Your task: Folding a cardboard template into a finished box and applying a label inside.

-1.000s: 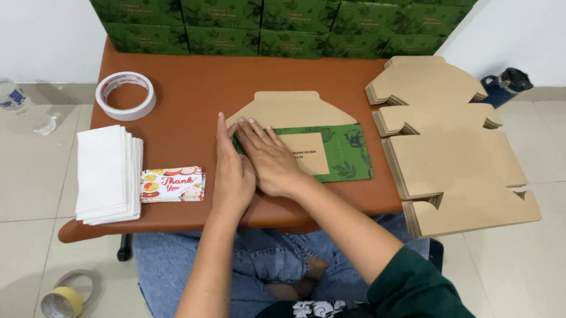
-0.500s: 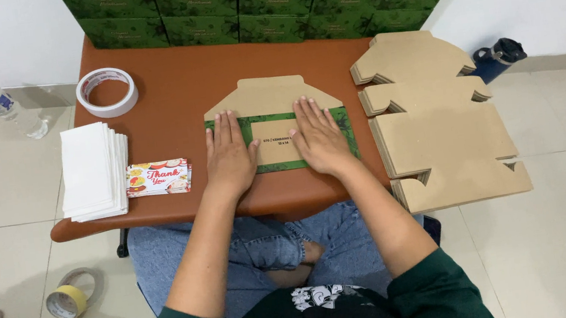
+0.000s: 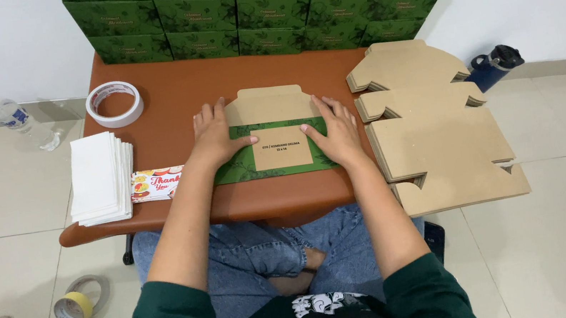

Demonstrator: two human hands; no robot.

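Now, line by line:

Left hand: the left hand (image 3: 214, 135) lies flat, fingers spread, pressing the left end of the folded box blank (image 3: 273, 141); it grips nothing.

Right hand: the right hand (image 3: 335, 129) lies flat in the same way on the blank's right end, well apart from the left.

Box blank: flat on the brown surface (image 3: 175, 97), close to its near edge, green printed band toward the person, plain kraft flap pointing away.

Uneven pressure: if one palm bears down harder, the crease could, I judge, set crooked.

Sliding: the surface looks smooth, so the blank might skid toward the near edge under a push.

Stack of flat blanks (image 3: 437, 126): just beside the right hand and overhanging the surface's edge; an elbow or wrist knock could tip some off to the floor.

Card pile: the white cards (image 3: 99, 176) and printed cards (image 3: 158, 184) lie near the left forearm and could be brushed askew.

Tape roll (image 3: 115, 103): well apart, little danger.
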